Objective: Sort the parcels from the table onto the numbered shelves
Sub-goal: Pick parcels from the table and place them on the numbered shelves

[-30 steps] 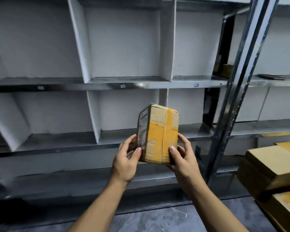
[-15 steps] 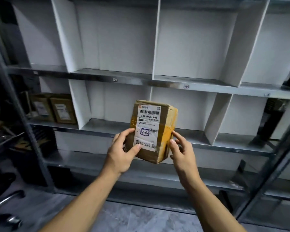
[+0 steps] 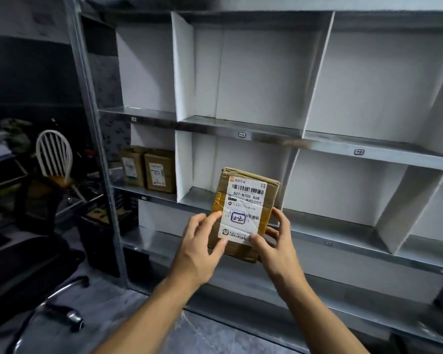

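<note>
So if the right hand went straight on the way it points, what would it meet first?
Probably the shelf's metal front edge just beyond; the right hand holds the parcel. Depth is unclear.

Dim parcel sorting room. A tall steel rack (image 3: 215, 127) fills the view, its shelves split into open bays by white dividers (image 3: 183, 70), with small number tags (image 3: 242, 134) stuck on the shelf edges. Two taped cardboard boxes (image 3: 160, 173) with shipping labels stand in one bay. In front, a parcel (image 3: 243, 213) shows a label (image 3: 246, 195) with barcodes and a handwritten 2-2. Left of the rack are a white chair (image 3: 54, 152) and a dark crate (image 3: 105, 226).
</note>
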